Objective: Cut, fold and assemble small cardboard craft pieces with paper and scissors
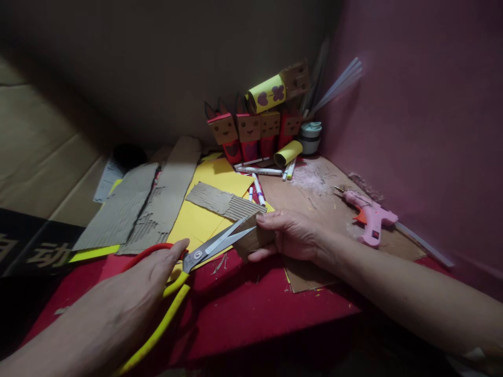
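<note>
My left hand (145, 277) grips a pair of scissors (198, 254) with one red and one yellow handle. Their blades are parted and point right, with the tips at a small brown cardboard piece (253, 240). That piece is pinched in my right hand (293, 234), thumb on top and fingers below. Just behind it lies a strip of corrugated cardboard (223, 201), partly peeled to its ridges, on yellow paper sheets (184, 225). Whether the blades have cut into the held piece I cannot tell.
Larger cardboard pieces (121, 209) lie at left. Cardboard figures with faces (249, 128), a yellow paper tube (288, 153), markers (259, 171) and a lidded jar (310, 137) stand or lie at the back. A pink glue gun (371, 217) rests at right by the wall.
</note>
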Tool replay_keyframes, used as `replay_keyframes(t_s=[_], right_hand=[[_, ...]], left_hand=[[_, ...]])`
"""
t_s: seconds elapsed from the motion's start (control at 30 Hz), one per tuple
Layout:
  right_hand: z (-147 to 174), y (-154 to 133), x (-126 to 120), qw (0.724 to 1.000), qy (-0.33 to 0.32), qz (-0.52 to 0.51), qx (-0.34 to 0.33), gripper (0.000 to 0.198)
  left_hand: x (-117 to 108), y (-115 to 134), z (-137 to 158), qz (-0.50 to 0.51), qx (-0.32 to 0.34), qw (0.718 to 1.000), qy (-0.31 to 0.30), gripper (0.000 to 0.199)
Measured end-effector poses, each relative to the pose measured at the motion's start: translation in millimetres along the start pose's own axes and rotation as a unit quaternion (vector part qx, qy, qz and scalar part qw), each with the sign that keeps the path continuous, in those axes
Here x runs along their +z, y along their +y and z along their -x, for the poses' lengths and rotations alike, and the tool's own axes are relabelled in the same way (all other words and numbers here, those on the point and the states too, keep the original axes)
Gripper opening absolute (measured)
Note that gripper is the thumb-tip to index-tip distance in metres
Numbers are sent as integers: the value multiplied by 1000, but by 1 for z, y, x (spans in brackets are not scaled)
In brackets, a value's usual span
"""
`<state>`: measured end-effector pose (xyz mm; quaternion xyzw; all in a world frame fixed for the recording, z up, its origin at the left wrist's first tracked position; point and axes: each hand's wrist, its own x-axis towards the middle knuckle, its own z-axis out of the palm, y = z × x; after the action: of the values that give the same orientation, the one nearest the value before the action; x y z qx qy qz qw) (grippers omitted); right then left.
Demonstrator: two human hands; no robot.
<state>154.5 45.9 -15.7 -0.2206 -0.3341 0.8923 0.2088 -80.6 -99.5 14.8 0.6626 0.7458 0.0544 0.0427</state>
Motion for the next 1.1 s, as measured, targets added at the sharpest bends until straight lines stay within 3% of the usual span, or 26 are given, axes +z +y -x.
replay_keyframes(t_s=[0.3,0.77,1.1], right_hand=[[0,-1,-1,1000,8,0,6,24],[0,0,1,1000,12,25,7,21],[-1,1,0,1000,20,23,0,20]], left_hand=[[6,-23,-2,-52,18,998,-44,66],[3,-17,-3,9,16,997,-72,60],[2,-19,2,-60,51,993,-85,59]])
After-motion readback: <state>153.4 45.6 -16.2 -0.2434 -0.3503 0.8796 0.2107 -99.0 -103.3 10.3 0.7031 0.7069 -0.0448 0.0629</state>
